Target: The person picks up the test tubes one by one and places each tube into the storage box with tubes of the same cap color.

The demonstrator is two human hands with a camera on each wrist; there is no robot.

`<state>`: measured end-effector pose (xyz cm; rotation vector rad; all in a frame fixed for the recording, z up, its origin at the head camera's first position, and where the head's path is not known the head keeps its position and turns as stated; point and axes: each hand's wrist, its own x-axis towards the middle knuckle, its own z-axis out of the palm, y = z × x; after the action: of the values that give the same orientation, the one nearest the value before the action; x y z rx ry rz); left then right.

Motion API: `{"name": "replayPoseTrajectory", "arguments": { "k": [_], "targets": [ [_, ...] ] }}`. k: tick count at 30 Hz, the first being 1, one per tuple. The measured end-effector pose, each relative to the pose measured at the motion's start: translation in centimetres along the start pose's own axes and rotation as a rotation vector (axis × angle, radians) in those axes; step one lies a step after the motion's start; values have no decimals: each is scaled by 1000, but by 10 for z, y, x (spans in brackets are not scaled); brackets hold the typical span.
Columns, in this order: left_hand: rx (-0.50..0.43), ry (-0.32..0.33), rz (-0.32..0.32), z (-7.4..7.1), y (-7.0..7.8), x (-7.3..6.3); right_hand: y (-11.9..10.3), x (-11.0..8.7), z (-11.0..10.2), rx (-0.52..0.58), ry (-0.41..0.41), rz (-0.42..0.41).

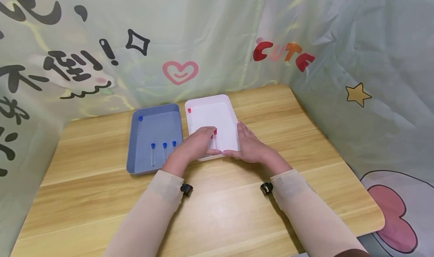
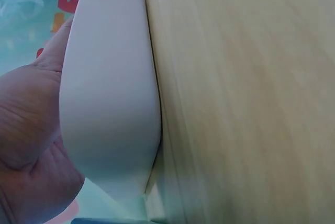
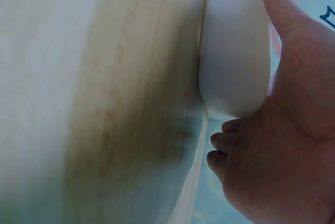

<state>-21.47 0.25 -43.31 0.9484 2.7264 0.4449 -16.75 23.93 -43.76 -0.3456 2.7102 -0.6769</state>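
Note:
A white tray has red-capped clear tubes in it: two red caps show by my left fingertips and one red cap at the far left. My left hand reaches over the tray's left front, thumb along the front rim; its other fingers are partly hidden. In the left wrist view, the tray's outer wall covers them. My right hand rests around the front right corner, thumb at the front rim, fingers along the right side. In the right wrist view, fingertips show past the tray wall.
A blue-grey tray stands left of the white one, holding several blue-capped tubes. Both are on a wooden table. A printed cloth hangs behind and along the sides.

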Motion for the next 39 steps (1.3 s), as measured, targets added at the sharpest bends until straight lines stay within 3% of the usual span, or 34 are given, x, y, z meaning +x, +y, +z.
{"name": "replayPoseTrajectory", "arguments": {
  "k": [19,39],
  "targets": [
    [30,-63,-24,5,5,13,0,1,-1,-3,-4,-1],
    [102,-105,-21,7,9,15,1,1,1,-3,18,-10]
  ]
}}
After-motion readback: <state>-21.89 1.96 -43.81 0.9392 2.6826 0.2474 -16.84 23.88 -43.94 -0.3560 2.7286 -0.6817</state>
